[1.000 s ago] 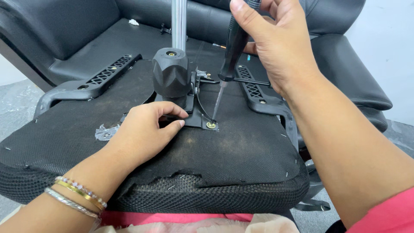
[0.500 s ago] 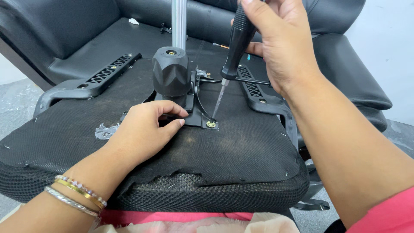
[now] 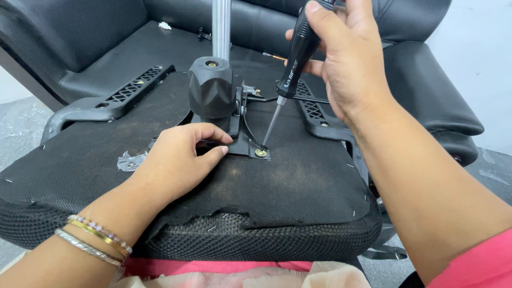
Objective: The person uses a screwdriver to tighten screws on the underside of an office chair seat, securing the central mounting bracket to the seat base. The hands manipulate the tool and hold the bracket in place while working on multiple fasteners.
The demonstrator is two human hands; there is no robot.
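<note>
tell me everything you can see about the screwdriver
The screwdriver has a thick black handle with a ribbed-looking grip and small pale markings near its lower end, then a slim bare-metal shaft. It stands tilted, handle up and to the right, tip down-left. The right hand wraps the handle from above. The tip sits on a brass-coloured screw at the corner of the black metal plate on the upturned chair seat. The left hand rests on the plate nearby, not touching the tool.

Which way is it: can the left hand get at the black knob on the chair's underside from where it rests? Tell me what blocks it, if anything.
Probably yes. The left hand rests on the metal plate just below the black knob, with open space between them. The screwdriver in the right hand stands off to the side.
</note>
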